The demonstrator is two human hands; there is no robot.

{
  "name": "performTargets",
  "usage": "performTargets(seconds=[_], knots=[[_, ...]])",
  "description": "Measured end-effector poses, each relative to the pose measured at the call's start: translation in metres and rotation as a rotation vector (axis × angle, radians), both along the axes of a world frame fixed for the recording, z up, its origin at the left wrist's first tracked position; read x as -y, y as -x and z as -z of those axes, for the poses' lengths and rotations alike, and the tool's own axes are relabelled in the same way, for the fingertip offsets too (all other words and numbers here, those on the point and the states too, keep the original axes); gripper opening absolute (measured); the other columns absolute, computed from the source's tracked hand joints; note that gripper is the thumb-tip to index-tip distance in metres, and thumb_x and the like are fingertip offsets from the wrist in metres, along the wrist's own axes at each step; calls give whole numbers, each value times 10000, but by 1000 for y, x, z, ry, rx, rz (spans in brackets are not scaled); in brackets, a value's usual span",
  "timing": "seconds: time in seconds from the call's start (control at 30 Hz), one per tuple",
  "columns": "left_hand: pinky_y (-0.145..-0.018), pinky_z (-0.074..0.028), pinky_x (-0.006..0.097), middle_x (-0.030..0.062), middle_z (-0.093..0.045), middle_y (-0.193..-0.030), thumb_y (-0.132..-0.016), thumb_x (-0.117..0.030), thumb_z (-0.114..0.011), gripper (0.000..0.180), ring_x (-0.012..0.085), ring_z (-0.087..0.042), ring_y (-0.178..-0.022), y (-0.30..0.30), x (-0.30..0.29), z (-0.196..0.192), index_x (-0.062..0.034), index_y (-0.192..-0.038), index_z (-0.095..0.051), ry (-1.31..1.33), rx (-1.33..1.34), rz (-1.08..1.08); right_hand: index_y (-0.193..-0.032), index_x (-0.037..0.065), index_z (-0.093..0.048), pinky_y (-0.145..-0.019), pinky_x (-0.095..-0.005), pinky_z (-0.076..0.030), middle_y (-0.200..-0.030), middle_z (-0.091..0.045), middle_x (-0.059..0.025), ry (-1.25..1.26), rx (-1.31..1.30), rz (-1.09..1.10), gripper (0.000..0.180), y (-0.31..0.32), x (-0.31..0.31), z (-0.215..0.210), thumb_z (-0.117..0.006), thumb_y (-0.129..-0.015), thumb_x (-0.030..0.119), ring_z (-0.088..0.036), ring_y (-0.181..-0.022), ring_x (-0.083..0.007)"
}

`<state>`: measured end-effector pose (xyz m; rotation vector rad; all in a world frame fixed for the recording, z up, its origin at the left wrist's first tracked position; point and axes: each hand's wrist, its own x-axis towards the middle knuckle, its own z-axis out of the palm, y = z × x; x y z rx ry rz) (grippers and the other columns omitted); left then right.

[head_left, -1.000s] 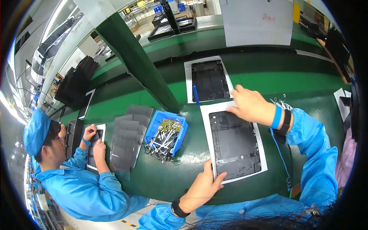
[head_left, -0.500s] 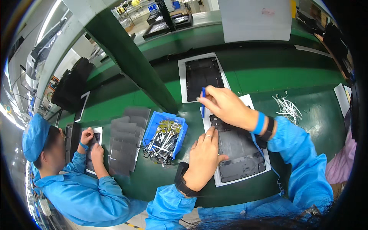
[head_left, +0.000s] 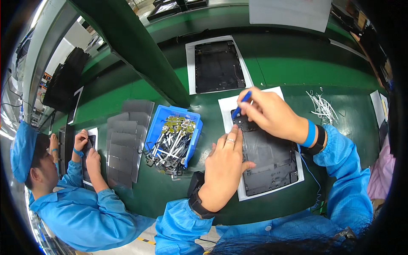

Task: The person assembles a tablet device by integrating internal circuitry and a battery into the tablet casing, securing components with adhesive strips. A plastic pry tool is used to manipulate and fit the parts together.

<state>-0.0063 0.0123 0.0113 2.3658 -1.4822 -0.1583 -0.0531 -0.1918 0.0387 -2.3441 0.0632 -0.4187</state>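
Landmark: dark flat panel, lying on a white sheet on the green bench.
Right hand: over the panel's far left corner, fingers clenched around a blue pen-like tool; tip pointing down at that corner.
Left hand: resting flat on the panel's left edge, fingers spread, grasping nothing.
Blue bin: left of the panel, holding small cable parts.
Grey sheets: further left, past the bin, laid overlapping.
Second panel: beyond the landmark, on its own sheet.
White strips: right of the panel, loose pile.
Co-worker: far left, both hands on a small part.
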Motion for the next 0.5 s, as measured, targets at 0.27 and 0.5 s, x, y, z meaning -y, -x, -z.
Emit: performTargets(seconds=[0.27, 0.5], knots=[[-919, -604, 392, 104, -538, -1521, -720, -377, -894, 875, 275, -566, -1309, 1, -2, 2, -4, -1442, -569, 9, 8, 0, -1114, 12, -620, -669, -380, -554, -833, -715, -144, 86, 8, -39, 180, 6, 6, 7, -639, -1029, 169, -715, -728, -295], [-882, -613, 385, 98, -549, -1508, -704, -354, -904, 884, 276, -581, -1276, -1, -5, 3, 0, -1438, -562, 30, 46, -7, -999, 37, -651, -550, -298, -523, -766, -655, -55, -13, 228, -170, 61, 53, -11, -34, -669, -963, 83, -660, -622, -144]])
